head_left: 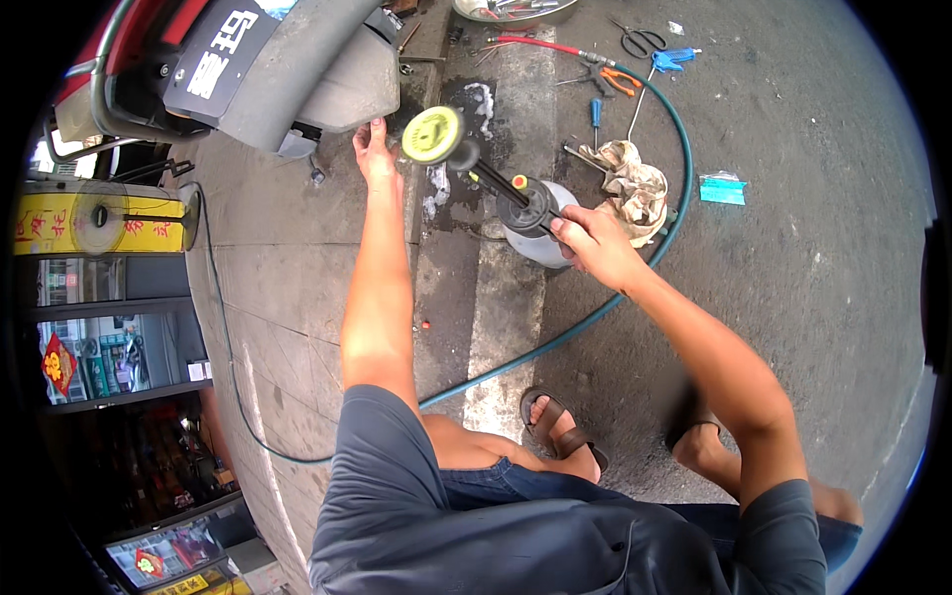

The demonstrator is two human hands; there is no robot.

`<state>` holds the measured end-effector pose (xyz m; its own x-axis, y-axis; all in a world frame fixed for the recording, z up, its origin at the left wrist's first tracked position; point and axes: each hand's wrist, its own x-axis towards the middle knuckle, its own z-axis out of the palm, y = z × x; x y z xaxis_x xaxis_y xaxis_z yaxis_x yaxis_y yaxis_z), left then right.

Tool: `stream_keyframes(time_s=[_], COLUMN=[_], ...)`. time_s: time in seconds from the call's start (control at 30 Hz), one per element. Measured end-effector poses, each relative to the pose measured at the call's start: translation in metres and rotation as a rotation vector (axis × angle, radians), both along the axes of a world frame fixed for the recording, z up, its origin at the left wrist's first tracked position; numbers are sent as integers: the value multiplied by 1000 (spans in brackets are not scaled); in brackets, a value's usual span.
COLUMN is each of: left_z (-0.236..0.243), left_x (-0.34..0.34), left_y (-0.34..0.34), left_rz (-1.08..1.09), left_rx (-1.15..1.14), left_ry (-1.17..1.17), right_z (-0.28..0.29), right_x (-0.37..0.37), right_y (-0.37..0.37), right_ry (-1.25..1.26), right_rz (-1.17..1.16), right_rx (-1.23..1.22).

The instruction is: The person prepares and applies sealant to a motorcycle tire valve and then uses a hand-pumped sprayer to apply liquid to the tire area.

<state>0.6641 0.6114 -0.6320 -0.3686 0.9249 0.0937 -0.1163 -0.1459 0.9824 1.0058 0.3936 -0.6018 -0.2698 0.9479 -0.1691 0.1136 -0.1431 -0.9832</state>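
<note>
My right hand [593, 243] is wrapped around the black handle of a pump sprayer [540, 238] with a cloudy white bottle. Its black pump rod is drawn out and ends in a round yellow-green knob [432, 135]. Just left of that knob, my left hand [377, 156] is raised with fingers apart, holding nothing. Its fingertips are at the lower edge of a grey vehicle panel [352, 89]; whether they touch it I cannot tell. A crumpled beige cloth [635, 188] lies on the ground beyond my right hand.
A teal hose [684, 149] curves around the work spot. Pliers with orange handles [610, 79], a blue screwdriver [595, 114], scissors [640, 40], a blue air gun [674, 59] and a blue packet [722, 188] lie on the ground. A metal basin [516, 12] is at the top, a fan [104, 215] at left.
</note>
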Motion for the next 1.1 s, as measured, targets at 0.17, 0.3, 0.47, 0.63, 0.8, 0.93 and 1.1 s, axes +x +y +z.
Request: stream_keyframes(time_s=[0.17,0.3,0.47,0.63,0.8,0.93,1.1], left_z=[15,2,-2,-5,3,0,4], left_x=[42,39,110,128,118,106,111], left_y=[-8,-26,-95,-105,-104,-110,-107], left_rz=[-58,-141,-397,-358,-320,-403,-359], left_rx=[-113,-236,-528,-392,-461,-312,-379], left_ry=[-202,-336,-545,-565,-608,-596,-626], right_z=[-13,-5,-9,-10,-17,-14,-19], right_x=[12,4,-4,-19,-34,-37,-41], right_y=[-17,-9,-1,12,22,15,21], right_ry=[-154,-94,-101,-115,-200,-159,-180], right_rz=[-28,-67,-101,-185,-175,-160,-182], right_rx=[15,53,56,105,210,225,239])
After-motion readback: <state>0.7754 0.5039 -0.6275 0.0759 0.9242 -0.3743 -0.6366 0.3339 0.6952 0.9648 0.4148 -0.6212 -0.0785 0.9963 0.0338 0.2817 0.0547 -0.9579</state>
